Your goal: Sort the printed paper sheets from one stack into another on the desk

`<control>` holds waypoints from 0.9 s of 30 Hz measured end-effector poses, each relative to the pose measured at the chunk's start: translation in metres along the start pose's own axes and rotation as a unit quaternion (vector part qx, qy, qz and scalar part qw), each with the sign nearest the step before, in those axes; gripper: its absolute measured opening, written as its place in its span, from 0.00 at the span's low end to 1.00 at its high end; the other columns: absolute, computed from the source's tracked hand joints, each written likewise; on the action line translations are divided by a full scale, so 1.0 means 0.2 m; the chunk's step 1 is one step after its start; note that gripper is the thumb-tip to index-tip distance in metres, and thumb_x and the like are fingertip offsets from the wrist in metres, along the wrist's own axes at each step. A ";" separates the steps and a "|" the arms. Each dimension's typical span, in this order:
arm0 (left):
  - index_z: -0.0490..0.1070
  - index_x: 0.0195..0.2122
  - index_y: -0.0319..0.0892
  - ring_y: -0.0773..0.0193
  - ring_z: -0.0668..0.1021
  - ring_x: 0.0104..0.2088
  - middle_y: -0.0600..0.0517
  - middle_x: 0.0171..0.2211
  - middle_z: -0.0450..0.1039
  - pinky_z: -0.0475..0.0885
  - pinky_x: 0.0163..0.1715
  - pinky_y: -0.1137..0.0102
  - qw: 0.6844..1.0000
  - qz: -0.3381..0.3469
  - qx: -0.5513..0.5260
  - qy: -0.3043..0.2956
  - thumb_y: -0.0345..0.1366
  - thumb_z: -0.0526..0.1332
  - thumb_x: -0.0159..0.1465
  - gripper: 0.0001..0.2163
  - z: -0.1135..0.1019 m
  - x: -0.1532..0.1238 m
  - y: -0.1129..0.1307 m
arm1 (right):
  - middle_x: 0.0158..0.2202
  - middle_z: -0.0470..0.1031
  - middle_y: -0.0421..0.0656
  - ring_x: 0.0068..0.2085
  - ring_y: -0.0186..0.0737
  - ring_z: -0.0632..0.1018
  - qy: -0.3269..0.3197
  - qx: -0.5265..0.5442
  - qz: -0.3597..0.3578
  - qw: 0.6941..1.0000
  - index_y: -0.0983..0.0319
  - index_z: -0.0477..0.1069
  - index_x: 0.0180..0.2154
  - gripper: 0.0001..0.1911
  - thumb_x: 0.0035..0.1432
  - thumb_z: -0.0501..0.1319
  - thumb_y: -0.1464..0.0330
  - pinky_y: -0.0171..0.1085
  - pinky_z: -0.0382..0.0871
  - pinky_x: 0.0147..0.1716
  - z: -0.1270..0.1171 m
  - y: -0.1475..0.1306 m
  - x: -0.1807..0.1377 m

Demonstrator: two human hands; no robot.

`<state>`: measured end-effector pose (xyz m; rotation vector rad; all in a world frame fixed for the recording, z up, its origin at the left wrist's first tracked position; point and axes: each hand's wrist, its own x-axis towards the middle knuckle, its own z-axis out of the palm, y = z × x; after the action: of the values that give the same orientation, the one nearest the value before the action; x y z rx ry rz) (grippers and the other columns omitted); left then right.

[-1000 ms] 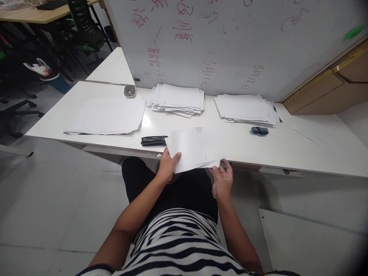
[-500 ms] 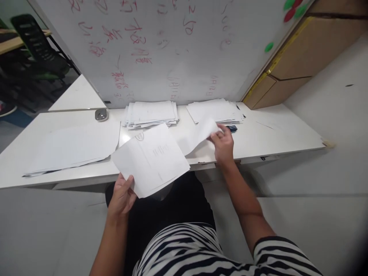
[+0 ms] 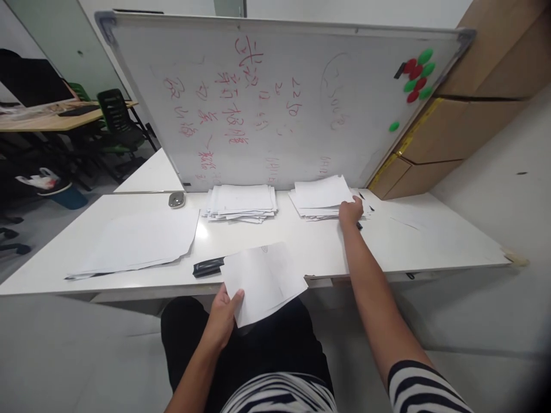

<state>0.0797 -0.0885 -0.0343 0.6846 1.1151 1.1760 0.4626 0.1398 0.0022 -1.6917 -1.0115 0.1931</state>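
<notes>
My left hand [image 3: 224, 314] grips several sheets of paper [image 3: 264, 281] by their near left corner, thumb on top, in front of the table edge. Over the right paper stack [image 3: 307, 215] my right hand [image 3: 352, 211] pinches the right side of a single paper sheet [image 3: 322, 193], which lies on or just above the stack; contact is hard to tell. The other paper stack [image 3: 241, 196] sits to its left. A black object [image 3: 208, 267], partly covered by the held sheets, lies at the table's front edge. Another dark item shows partly beneath my right wrist.
The white table [image 3: 447, 241] backs onto a whiteboard [image 3: 310, 103] with red writing and magnets. Large sheets [image 3: 133, 241] lie at left, near a small grey device [image 3: 176, 199]. Cardboard boxes [image 3: 456, 137] stand at right. A chair [image 3: 120, 123] and blue bin [image 3: 69, 196] are further left.
My right hand has carried its sheet away from the left-hand papers, forward to the right stack. The view has tilted up, and the black object by the left-hand papers has come into sight.
</notes>
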 end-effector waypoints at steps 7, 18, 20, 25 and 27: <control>0.64 0.55 0.44 0.57 0.74 0.53 0.45 0.53 0.71 0.66 0.55 0.61 0.991 0.082 0.105 0.015 0.44 0.64 0.58 0.24 0.09 0.08 -0.01 | 0.63 0.59 0.49 0.64 0.49 0.59 -0.206 0.112 -0.043 0.971 0.56 0.63 0.57 0.35 0.47 0.68 0.62 0.53 0.50 0.62 0.02 -0.08 -0.57; 0.70 0.44 0.41 0.61 0.76 0.44 0.49 0.41 0.76 0.69 0.48 0.66 0.970 0.226 0.091 -0.004 0.43 0.64 0.57 0.16 0.28 0.42 0.18 | 0.35 0.78 0.41 0.38 0.40 0.76 -0.258 0.380 0.060 0.886 0.62 0.74 0.37 0.20 0.41 0.72 0.61 0.43 0.68 0.45 0.01 -0.22 -0.69; 0.70 0.45 0.41 0.60 0.76 0.44 0.49 0.43 0.76 0.69 0.48 0.65 0.970 0.213 0.113 -0.019 0.43 0.64 0.55 0.18 0.29 0.48 0.17 | 0.34 0.77 0.40 0.37 0.39 0.75 -0.185 0.369 0.058 0.909 0.62 0.72 0.37 0.21 0.40 0.72 0.61 0.43 0.68 0.44 0.04 -0.19 -0.70; 0.72 0.46 0.42 0.54 0.77 0.44 0.46 0.43 0.78 0.70 0.46 0.60 0.956 0.161 0.244 -0.011 0.46 0.66 0.54 0.21 0.28 0.52 0.11 | 0.30 0.75 0.38 0.33 0.39 0.74 -0.233 0.277 0.088 0.928 0.61 0.69 0.34 0.21 0.41 0.71 0.56 0.40 0.68 0.37 0.06 -0.14 -0.79; 0.74 0.44 0.41 0.53 0.78 0.43 0.46 0.41 0.79 0.70 0.46 0.59 0.951 0.156 0.267 0.009 0.48 0.65 0.55 0.20 0.28 0.53 0.10 | 0.29 0.75 0.38 0.33 0.41 0.74 -0.274 0.211 0.093 0.934 0.60 0.70 0.33 0.19 0.43 0.70 0.55 0.40 0.69 0.35 0.05 -0.15 -0.80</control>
<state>0.1231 0.0240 -0.0305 1.3082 1.3931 1.1457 0.3414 0.0356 -0.0329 -1.3526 -1.1082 0.9816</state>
